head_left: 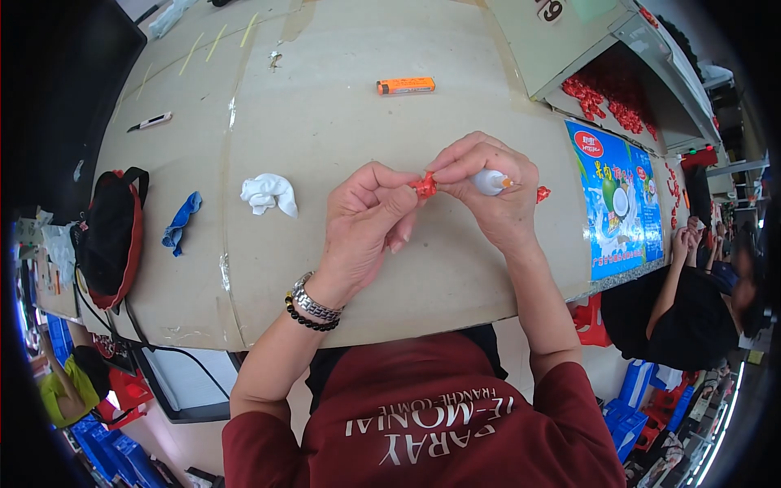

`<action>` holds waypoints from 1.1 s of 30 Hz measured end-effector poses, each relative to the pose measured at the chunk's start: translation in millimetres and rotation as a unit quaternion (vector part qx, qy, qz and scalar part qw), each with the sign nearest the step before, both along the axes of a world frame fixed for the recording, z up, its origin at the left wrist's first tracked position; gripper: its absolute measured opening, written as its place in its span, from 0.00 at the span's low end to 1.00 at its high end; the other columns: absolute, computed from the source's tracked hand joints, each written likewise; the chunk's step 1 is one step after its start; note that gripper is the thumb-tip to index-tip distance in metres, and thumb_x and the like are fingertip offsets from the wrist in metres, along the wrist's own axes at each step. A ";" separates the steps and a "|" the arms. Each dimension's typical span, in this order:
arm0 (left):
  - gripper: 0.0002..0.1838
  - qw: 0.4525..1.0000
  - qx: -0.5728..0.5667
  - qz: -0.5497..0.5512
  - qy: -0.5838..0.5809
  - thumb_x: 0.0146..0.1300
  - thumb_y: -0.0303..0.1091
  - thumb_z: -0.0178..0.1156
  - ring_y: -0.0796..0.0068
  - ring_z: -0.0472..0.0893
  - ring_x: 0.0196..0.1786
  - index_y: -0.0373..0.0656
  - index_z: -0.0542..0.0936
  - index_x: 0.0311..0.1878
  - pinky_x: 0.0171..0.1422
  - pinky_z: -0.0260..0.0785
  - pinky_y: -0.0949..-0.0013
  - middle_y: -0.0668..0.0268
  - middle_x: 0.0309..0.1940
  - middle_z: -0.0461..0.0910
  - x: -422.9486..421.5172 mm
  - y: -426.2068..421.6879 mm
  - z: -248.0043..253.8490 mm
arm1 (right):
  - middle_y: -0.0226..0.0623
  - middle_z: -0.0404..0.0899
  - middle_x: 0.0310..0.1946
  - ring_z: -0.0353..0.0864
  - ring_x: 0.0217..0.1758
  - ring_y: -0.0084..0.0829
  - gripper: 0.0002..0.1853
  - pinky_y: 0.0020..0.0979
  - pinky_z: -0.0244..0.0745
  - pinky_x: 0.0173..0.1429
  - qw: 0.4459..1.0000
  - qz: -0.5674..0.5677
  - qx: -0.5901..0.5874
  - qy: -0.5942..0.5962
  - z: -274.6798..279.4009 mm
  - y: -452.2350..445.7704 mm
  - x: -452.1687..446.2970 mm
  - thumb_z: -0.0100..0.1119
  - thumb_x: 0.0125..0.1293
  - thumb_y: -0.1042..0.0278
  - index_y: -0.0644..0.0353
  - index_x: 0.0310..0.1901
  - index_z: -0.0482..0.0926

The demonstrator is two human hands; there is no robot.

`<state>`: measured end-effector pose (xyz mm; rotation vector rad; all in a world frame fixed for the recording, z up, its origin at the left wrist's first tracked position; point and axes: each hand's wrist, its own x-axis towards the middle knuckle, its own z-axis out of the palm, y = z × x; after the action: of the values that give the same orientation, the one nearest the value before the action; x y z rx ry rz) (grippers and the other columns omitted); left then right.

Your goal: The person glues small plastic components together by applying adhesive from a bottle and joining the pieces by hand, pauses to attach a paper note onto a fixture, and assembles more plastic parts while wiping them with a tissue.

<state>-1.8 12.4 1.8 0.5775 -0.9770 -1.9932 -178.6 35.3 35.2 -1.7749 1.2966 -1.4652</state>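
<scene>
Over the middle of the table, a small shiny red piece (424,187) is pinched between thumb and fingertips of my left hand (368,213). My right hand (488,183) is closed, its thumb and index finger meeting at the right end of that same piece. Tucked in the right hand is a small white squeeze bottle (490,182) with an orange tip, pointing right. Another red piece (543,193) shows just beyond the right hand, partly hidden by it. What exactly the red piece is, I cannot make out.
A crumpled white cloth (268,193), a blue cloth strip (181,224), a black-and-red bag (116,236) and a cutter knife (150,122) lie leftward. An orange box (406,86) lies ahead. Rightward are a blue printed sheet (622,199) and a bin of red pieces (610,102). People sit both sides.
</scene>
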 end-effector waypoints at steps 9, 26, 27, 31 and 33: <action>0.05 0.996 -0.080 0.032 -0.029 0.67 0.28 0.60 0.86 0.72 0.20 0.36 0.78 0.41 0.19 0.61 0.82 0.63 0.30 0.82 -0.8 0.0 -5.4 | 0.38 0.83 0.29 0.81 0.33 0.27 0.09 0.26 0.77 0.36 0.999 0.003 -0.024 0.025 -3.6 1.3 -1.0 0.69 0.46 0.87 0.62 0.26 0.82; 0.07 0.996 -0.076 0.039 -0.037 0.66 0.31 0.61 0.86 0.71 0.19 0.36 0.79 0.40 0.17 0.60 0.82 0.64 0.28 0.81 -1.7 0.2 -9.9 | 0.33 0.81 0.23 0.81 0.27 0.27 0.10 0.24 0.74 0.29 0.995 -0.023 -0.082 0.056 -11.3 0.1 4.2 0.69 0.44 0.85 0.58 0.24 0.80; 0.07 0.996 -0.072 0.041 -0.036 0.66 0.31 0.61 0.86 0.71 0.19 0.36 0.79 0.39 0.17 0.60 0.81 0.64 0.28 0.81 -1.9 0.1 -10.2 | 0.33 0.81 0.23 0.81 0.27 0.27 0.10 0.24 0.74 0.29 0.995 -0.023 -0.081 0.056 -11.6 0.0 4.3 0.69 0.44 0.85 0.58 0.24 0.80; 0.07 0.996 -0.067 0.033 -0.047 0.67 0.31 0.60 0.86 0.70 0.18 0.36 0.79 0.39 0.17 0.60 0.81 0.64 0.29 0.80 -1.5 -1.3 -8.0 | 0.33 0.81 0.23 0.81 0.27 0.27 0.10 0.24 0.74 0.29 0.995 -0.033 -0.078 0.060 -13.3 -0.7 4.2 0.70 0.43 0.85 0.59 0.24 0.80; 0.07 0.998 -0.042 0.021 -0.036 0.68 0.32 0.59 0.86 0.70 0.18 0.37 0.78 0.40 0.17 0.59 0.81 0.65 0.30 0.80 -2.5 -3.5 -6.8 | 0.33 0.81 0.23 0.82 0.27 0.26 0.10 0.24 0.75 0.29 0.995 -0.039 -0.075 0.059 -12.8 -2.0 4.3 0.70 0.43 0.85 0.59 0.24 0.80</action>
<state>-4.3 8.9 -5.0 0.6221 -1.0784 -1.8952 -174.2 33.3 22.4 -1.9539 1.3592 -1.5573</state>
